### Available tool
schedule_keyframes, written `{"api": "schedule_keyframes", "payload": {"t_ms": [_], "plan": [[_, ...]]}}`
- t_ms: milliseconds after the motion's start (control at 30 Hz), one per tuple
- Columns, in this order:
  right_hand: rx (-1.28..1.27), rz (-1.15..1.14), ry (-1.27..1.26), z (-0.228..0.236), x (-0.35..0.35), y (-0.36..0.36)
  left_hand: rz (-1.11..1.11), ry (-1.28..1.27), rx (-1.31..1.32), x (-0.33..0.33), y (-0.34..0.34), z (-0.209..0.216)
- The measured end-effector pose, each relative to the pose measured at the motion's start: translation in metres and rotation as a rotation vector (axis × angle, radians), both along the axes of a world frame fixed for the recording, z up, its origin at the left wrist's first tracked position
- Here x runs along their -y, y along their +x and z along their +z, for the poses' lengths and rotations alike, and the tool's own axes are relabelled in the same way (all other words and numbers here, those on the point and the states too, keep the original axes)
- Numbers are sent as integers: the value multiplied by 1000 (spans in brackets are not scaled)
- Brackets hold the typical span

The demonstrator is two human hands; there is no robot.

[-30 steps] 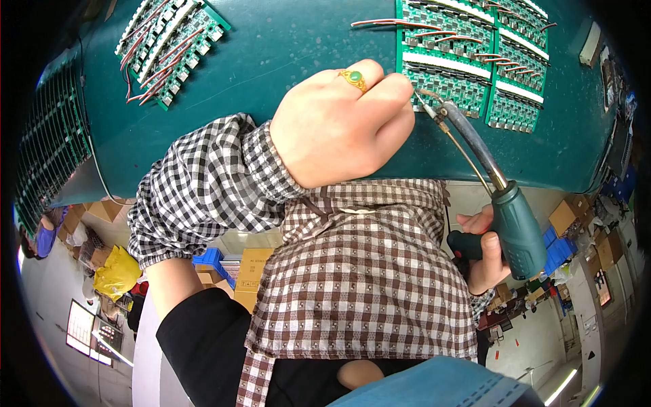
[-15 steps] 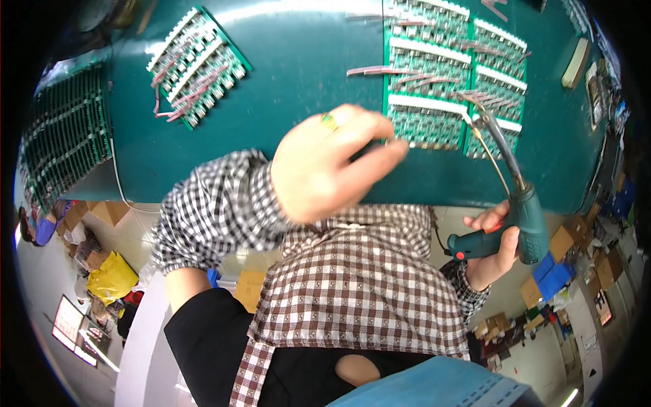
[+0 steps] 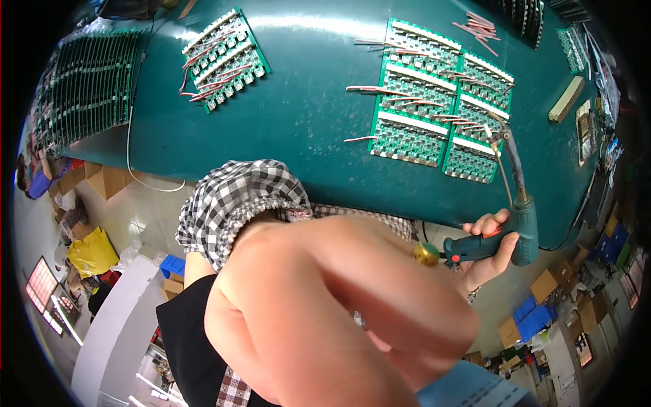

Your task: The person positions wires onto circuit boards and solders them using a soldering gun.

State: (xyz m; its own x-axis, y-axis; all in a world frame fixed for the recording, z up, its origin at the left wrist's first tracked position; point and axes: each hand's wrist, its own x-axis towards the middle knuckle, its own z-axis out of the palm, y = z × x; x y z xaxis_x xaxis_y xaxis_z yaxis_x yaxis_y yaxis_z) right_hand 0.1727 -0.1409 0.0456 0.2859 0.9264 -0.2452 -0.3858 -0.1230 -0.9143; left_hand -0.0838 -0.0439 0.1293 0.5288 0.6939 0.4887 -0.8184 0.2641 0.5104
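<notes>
My left hand (image 3: 298, 292) is raised very close to the camera, large and blurred, a ring (image 3: 426, 254) on one finger. Its fingers are bent beside the blue face mask (image 3: 475, 385); their tips are hidden, so a hold on anything cannot be made out. At the bench's near right edge, my right hand (image 3: 503, 255) is closed around a green soldering gun (image 3: 525, 227). The gun's curved metal tube and thin solder guide point up over the right-hand column of green circuit boards (image 3: 407, 139), which lie in two columns with short red-and-white wires on them.
Further left lie more wired boards (image 3: 227, 61), and a rack of upright boards (image 3: 91, 88) stands at the far left. Loose wires (image 3: 480, 28) lie at the back right. A pale bar (image 3: 566, 100) sits by the right edge. A white cable (image 3: 129, 152) hangs off the left.
My left hand has come up from above the bench edge toward the camera and the mask. The view has shifted slightly. My right hand keeps hold of the soldering gun.
</notes>
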Motion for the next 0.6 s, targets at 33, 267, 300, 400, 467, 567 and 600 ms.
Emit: {"api": "schedule_keyframes", "payload": {"t_ms": [33, 267, 300, 400, 467, 567, 600], "plan": [[-5, -4, 3, 0, 0, 0, -46, -20, 25, 1, 1, 3], [-2, -20, 38, 1, -6, 10, -91, 0, 264, -12, -2, -4], [6, -16, 39, 2, -7, 10, -96, 5, 304, -12, -5, -4], [16, -24, 67, 2, -4, 10, -110, 50, 426, -11, -8, -3], [32, -2, 73, -1, -6, 14, -128, 100, 487, -11, -8, -9], [42, -35, 61, 3, -10, 15, 179, -102, 87, -15, -32, -28], [20, -23, 56, 3, -10, 15, 416, 179, -512, -33, -44, -30]]}}
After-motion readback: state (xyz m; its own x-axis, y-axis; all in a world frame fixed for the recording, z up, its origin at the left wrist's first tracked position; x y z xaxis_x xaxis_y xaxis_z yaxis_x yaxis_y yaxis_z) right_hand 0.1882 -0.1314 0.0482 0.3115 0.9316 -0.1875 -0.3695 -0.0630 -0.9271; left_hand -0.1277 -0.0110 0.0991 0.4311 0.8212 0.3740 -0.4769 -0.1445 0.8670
